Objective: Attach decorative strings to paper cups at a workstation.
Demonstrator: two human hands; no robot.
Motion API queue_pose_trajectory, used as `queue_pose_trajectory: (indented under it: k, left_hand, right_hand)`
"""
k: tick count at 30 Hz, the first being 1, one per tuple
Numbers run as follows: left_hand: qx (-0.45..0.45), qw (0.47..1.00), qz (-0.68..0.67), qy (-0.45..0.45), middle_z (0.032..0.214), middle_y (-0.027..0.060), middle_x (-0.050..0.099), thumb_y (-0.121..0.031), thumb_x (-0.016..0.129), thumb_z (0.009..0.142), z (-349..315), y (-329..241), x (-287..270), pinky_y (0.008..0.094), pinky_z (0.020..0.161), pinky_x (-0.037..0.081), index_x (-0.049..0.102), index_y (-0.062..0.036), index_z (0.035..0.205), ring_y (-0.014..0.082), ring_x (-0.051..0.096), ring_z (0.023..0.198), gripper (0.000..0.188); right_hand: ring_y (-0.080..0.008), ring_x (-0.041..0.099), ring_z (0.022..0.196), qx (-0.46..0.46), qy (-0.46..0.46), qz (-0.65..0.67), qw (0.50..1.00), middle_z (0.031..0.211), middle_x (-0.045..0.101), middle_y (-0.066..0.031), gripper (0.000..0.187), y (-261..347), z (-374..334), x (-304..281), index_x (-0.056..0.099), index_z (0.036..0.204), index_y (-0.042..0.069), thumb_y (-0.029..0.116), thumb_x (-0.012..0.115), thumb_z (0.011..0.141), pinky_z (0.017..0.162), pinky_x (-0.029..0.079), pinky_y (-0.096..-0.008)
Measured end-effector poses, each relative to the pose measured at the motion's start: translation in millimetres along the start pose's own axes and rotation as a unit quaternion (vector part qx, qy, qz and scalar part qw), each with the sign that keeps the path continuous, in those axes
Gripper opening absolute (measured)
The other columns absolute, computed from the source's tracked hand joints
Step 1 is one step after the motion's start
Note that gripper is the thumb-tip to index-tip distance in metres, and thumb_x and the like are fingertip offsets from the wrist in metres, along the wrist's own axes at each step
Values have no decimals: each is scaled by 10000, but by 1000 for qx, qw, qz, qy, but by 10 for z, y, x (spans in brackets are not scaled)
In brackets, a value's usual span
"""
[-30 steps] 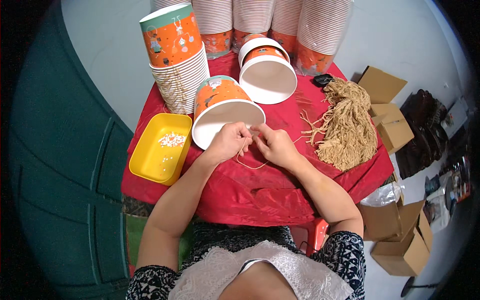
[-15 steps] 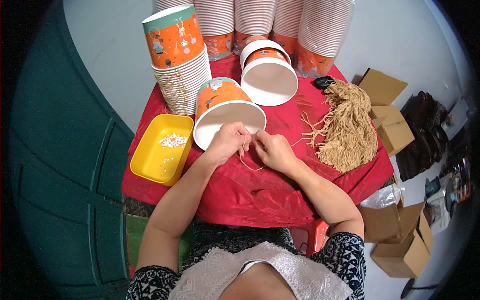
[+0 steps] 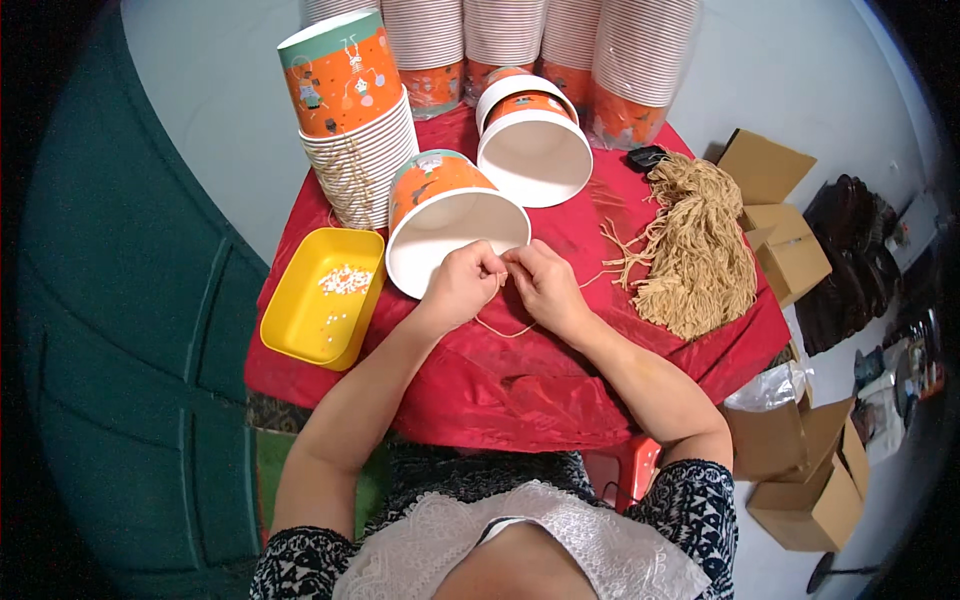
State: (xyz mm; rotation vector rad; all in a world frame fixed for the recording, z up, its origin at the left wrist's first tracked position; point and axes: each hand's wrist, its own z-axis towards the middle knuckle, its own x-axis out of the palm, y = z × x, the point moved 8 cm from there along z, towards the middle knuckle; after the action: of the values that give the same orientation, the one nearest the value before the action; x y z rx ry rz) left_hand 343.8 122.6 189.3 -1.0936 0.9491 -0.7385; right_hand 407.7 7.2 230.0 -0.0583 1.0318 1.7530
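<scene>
Both hands meet at the rim of an orange paper bucket [image 3: 440, 225] lying on its side, its white mouth facing me. My left hand [image 3: 463, 285] is closed in a pinch on a thin tan string [image 3: 508, 333], which loops below the hands. Fingertips of my right hand [image 3: 548, 288] are pinched together against the left ones, on the same string. Whatever lies between the fingertips is too small to make out. To the left, a yellow tub [image 3: 290, 320] holds small white and orange bits [image 3: 346, 280]. A bundle of tan strings [image 3: 700, 250] lies to the right.
Behind the tub stands a tilted stack of buckets [image 3: 360, 165]. More buckets lie on their sides [image 3: 535, 165] at the back, before tall wrapped stacks [image 3: 640, 70]. A red cloth [image 3: 530, 400] covers the table. Cardboard boxes [image 3: 815, 490] sit on the floor at right.
My hands have stayed at the bucket rim, with the right fingertips shifting slightly up against the left. The string loop below them hangs a little wider. The view has shifted slightly.
</scene>
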Motion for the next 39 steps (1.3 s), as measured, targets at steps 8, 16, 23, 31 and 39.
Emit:
queue_pose_trajectory:
  k: [8,16,23,31,39]
  left_hand:
    - [252,922,289,-53,873,153,601,13,599,811,-117,-490,96,448,682,505,547,-18,877,375,623,818,90]
    - [274,893,348,-77,914,198,581,16,594,823,-149,-530,98,458,730,524,542,10,921,390,624,860,111]
    - [220,895,380,-71,923,229,591,-2,587,831,-114,-373,69,477,714,525,538,16,935,415,629,837,117]
    - [220,929,280,-101,810,189,627,24,623,849,-97,-287,-33,399,658,519,532,7,904,360,652,745,108]
    - [210,936,269,-86,800,178,627,-2,656,857,-91,-280,-9,393,645,515,515,1,909,335,658,737,150]
  right_hand:
    - [-321,648,815,-2,-17,11,1000,891,642,-175,185,-58,9,8,644,1009,-17,-53,617,829,716,518,-376]
    - [-364,634,883,4,-11,24,1000,898,652,-183,254,18,8,8,643,1060,-13,-52,599,813,777,518,-429]
    - [-344,666,888,6,11,-33,999,958,662,-206,324,-87,-24,43,641,1158,-37,-51,589,838,781,536,-384]
    - [-352,664,934,17,34,-7,999,1016,658,-221,306,-102,-18,33,630,1166,-50,-56,561,868,798,534,-383]
    - [-385,632,874,-12,42,35,998,933,635,-223,260,-104,-9,17,640,1125,-36,-23,577,873,754,512,-437]
